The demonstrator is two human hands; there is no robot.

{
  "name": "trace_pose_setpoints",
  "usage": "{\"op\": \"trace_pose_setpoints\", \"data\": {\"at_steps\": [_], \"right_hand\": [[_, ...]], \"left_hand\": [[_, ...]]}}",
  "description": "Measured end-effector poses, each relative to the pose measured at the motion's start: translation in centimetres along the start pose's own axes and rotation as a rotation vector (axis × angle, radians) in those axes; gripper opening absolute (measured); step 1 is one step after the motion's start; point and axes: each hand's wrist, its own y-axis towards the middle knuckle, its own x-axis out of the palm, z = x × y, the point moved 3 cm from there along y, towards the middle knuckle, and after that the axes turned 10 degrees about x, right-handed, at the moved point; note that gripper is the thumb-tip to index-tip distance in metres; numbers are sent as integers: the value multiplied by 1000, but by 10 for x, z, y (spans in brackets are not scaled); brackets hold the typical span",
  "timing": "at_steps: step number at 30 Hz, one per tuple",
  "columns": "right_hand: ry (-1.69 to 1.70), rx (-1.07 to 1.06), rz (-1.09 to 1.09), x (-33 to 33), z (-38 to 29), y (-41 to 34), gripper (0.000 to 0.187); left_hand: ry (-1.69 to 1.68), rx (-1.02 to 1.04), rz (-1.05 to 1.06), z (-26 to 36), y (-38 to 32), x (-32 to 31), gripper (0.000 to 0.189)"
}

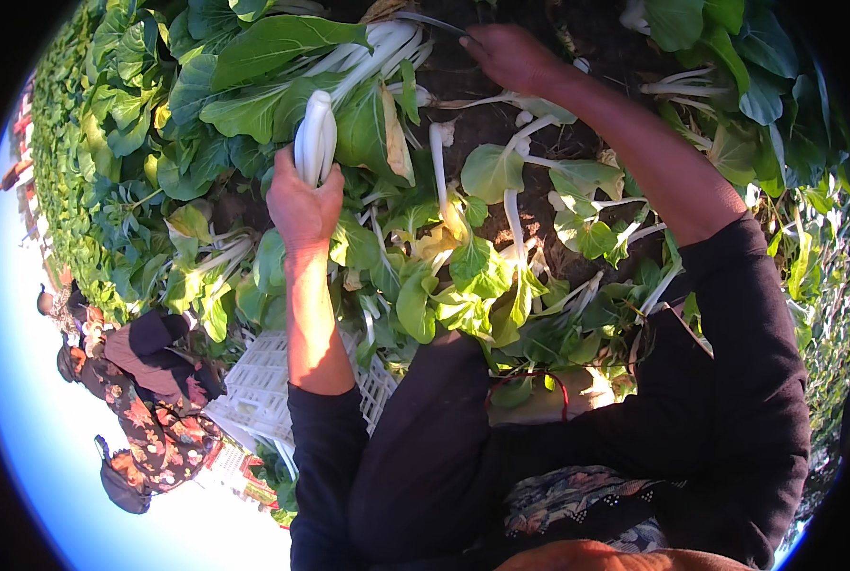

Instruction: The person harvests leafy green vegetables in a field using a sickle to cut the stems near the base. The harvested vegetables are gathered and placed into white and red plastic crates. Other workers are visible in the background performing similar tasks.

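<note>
My left hand (305, 203) is closed around a pale leafy green (315, 135), probably bok choy, with its thick white stalks and blunt base pointing up. Most of its leaf end is hidden by the hand. At the top of the view, my right hand (507, 61) grips a tool whose handle is covered by the fingers. Its thin curved metal blade (432, 21) reaches left to the base of another bok choy plant (389, 46). That plant leans left, its white stalks fanned and broad green leaves spread. Whether the blade touches it I cannot tell.
Detached leaves and white stalks (514, 221) litter the dark soil before my knees. A white plastic crate (264, 385) stands beside my left forearm. Dense rows of greens (75, 178) run along the left. Other people (146, 421) are at the far left.
</note>
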Motion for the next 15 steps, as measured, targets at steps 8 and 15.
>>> {"op": "trace_pose_setpoints", "data": {"at_steps": [8,15], "right_hand": [[635,731,-144,20,-11,1,31],[429,631,-281,31,-23,26,29]], "left_hand": [[10,14,10,-2,-3,1,46],[16,32,23,3,-3,-2,45]]}}
